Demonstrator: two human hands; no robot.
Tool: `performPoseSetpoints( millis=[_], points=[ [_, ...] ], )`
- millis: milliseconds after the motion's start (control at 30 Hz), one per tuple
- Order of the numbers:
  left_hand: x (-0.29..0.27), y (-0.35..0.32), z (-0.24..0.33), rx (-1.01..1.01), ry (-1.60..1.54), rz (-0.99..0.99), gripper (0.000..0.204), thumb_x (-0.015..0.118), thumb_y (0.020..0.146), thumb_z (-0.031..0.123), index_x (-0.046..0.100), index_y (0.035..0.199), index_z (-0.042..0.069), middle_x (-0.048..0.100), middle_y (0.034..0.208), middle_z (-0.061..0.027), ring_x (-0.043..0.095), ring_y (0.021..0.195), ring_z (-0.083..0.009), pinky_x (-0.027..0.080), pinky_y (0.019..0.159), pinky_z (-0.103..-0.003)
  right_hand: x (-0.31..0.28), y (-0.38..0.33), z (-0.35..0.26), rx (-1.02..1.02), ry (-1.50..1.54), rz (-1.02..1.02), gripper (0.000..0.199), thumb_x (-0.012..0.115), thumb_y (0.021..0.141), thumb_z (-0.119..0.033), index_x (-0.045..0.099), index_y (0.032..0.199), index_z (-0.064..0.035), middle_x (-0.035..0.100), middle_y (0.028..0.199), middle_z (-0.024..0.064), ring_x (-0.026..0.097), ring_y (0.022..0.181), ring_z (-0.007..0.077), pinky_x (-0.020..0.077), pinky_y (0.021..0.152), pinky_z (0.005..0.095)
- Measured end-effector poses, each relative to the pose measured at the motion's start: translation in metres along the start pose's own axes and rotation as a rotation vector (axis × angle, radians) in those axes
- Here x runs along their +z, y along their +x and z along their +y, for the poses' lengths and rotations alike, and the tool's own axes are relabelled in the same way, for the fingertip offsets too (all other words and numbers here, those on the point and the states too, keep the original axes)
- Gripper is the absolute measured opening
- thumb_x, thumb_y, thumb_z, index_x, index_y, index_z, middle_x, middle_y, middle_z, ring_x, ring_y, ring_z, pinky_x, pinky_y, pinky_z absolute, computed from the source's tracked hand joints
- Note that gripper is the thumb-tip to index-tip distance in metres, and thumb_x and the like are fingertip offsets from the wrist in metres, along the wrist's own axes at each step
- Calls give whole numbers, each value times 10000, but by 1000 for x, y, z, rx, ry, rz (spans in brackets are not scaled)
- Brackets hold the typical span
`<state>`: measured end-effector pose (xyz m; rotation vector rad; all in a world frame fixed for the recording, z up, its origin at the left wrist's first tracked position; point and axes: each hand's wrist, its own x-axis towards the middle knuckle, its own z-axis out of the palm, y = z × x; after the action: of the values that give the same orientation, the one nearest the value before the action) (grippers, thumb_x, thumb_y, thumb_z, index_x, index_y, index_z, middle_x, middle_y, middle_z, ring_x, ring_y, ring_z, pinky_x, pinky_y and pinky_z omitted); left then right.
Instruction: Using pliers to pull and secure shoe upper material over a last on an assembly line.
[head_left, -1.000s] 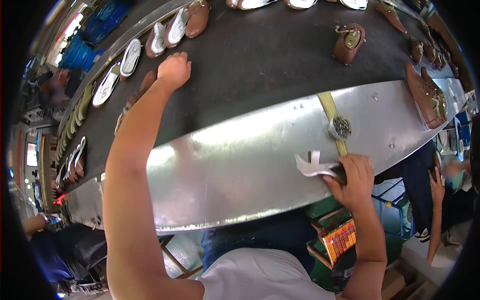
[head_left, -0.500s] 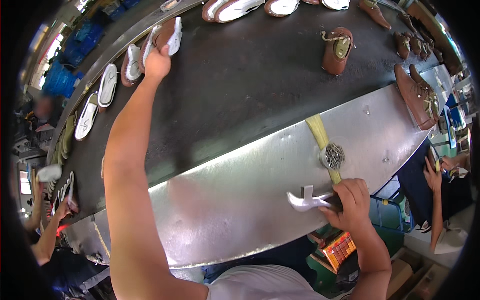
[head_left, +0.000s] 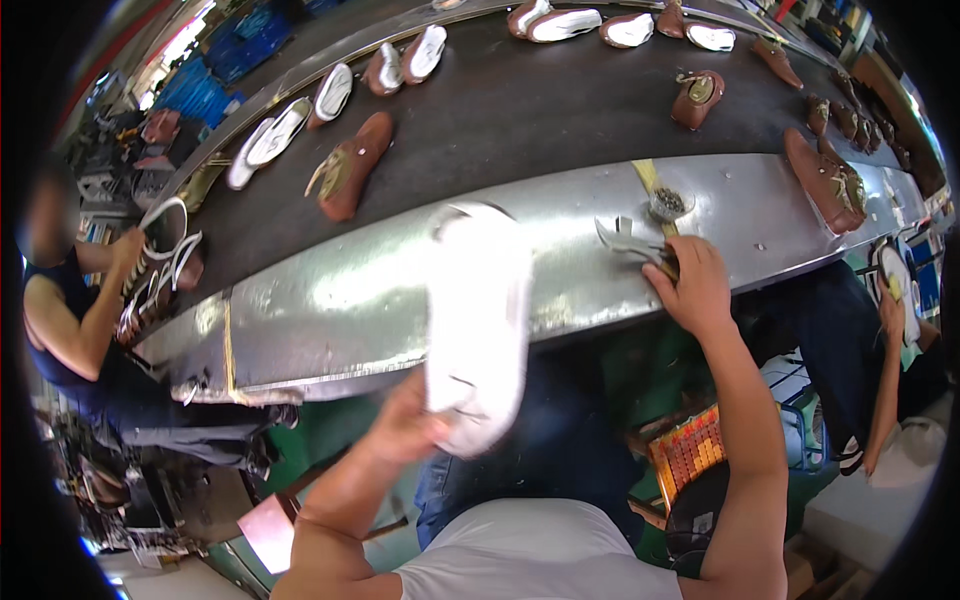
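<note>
My left hand (head_left: 405, 430) grips a white shoe sole (head_left: 478, 320) by its near end and holds it up in front of the metal edge (head_left: 330, 310) of the conveyor; the sole is motion-blurred. My right hand (head_left: 692, 285) rests on that metal edge, closed around a small tool whose pale metal jaws (head_left: 622, 240) stick out to the left. Just beyond this hand sits a small round metal cup (head_left: 668, 203) on a yellow strip.
A dark belt (head_left: 540, 110) carries brown shoe uppers (head_left: 350, 165), another brown upper (head_left: 697, 97) and several white soles (head_left: 333, 92) along its far side. A person at the left (head_left: 75, 310) handles white straps. Another person sits at the right (head_left: 895, 330). An orange crate (head_left: 685, 450) stands below.
My left arm has pulled back from the far side of the belt and now holds a white sole near me. My right hand stayed at the metal edge with the tool.
</note>
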<state>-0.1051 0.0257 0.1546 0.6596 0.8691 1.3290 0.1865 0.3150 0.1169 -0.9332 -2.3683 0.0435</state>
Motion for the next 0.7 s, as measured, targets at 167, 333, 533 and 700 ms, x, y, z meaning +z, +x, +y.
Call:
performPoseSetpoints(
  millis=[167, 333, 533, 700],
  points=[
    [35, -21, -48, 3, -85, -74, 991, 804, 800, 242, 196, 1537, -17, 391, 1508, -134, 356, 1404, -215, 275, 1150, -345, -1, 1, -1, 42, 16, -22, 427, 697, 850, -363, 588, 1084, -22, 621, 992, 176, 586, 952, 381, 459, 828, 471],
    [29, -25, -37, 138, 226, 123, 879, 767, 838, 258, 275, 1500, -44, 468, 1440, -141, 455, 1330, -230, 341, 1119, -369, 8, -1, -2, 44, 30, 34, 433, 702, 840, -378, 589, 1062, -23, 623, 987, 184, 587, 945, 387, 465, 836, 484],
    [22, 37, 43, 84, 273, 225, 744, 739, 859, 147, 330, 1445, -57, 576, 1276, -164, 637, 1061, -234, 550, 885, -358, 3, -7, -1, 36, 53, 21, 472, 690, 836, -409, 567, 1086, -28, 613, 968, 168, 585, 919, 375, 463, 804, 475],
    [-7, 151, 108, 113, 422, 294, 536, 659, 915, 243, 449, 1334, -16, 672, 1041, -121, 705, 772, -223, 612, 541, -393, -6, -11, 3, -3, 155, -39, 486, 732, 814, -397, 577, 1094, -32, 617, 1031, 157, 576, 972, 367, 456, 842, 466]
  ],
)
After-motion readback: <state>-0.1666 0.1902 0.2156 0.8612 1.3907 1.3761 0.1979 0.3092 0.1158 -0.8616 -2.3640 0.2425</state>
